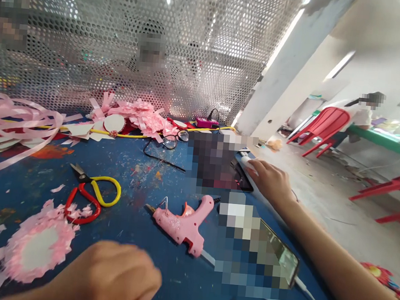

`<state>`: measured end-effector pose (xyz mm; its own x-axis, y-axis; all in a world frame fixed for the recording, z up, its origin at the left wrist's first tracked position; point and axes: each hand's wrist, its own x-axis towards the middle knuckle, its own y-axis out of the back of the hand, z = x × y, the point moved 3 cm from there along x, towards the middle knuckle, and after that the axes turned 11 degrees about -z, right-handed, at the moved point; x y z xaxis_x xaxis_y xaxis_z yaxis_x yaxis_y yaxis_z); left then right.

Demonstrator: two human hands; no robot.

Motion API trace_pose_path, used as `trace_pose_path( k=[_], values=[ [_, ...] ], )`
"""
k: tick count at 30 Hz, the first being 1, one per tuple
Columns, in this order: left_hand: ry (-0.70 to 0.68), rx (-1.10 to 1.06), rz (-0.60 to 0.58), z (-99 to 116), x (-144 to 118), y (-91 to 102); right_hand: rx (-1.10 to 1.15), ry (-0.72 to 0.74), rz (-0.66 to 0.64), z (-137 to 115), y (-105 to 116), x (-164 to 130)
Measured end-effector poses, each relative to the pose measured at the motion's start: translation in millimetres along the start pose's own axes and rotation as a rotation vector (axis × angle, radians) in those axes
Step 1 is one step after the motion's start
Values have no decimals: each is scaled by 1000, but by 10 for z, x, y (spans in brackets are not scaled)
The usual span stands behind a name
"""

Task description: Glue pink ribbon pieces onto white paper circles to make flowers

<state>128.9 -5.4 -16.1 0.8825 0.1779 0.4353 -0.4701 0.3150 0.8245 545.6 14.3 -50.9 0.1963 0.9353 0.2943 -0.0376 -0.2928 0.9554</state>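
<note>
Right hand (269, 179) flat on a dark phone (241, 179), grip spread; left hand (112, 277) fisted, empty; no legible writing.

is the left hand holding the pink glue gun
No, the glue gun lies on the blue table, apart from the closed left hand.

text: none readable | phone (277, 259) screen — blurred | labels — none legible
</note>
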Motion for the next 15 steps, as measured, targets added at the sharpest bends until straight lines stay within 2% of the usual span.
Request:
trace_pose_path(
  k=[1, 3, 5, 7, 9, 12, 15],
  values=[
    [-11, -6, -60, -8, 240, 10, 18, -29, 21, -23, 18, 26],
    [87, -29, -230, -105, 834, -28, 65, -90, 69, -59, 62, 102],
    [143, 17, -204, -261, 1505, -95, 126, -127, 107, -77, 112, 205],
    [143, 59, -210, -450, 2150, -255, 189, -137, 124, -62, 160, 325],
    [131, 81, -229, -643, 2685, -453, 248, -140, 125, -3, 195, 444],
    [132, 61, -284, -909, 3193, -689, 331, -144, 118, 152, 194, 582],
    [184, 3, -336, -1180, 3380, -774, 416, -103, 88, 284, 111, 650]
  ],
)
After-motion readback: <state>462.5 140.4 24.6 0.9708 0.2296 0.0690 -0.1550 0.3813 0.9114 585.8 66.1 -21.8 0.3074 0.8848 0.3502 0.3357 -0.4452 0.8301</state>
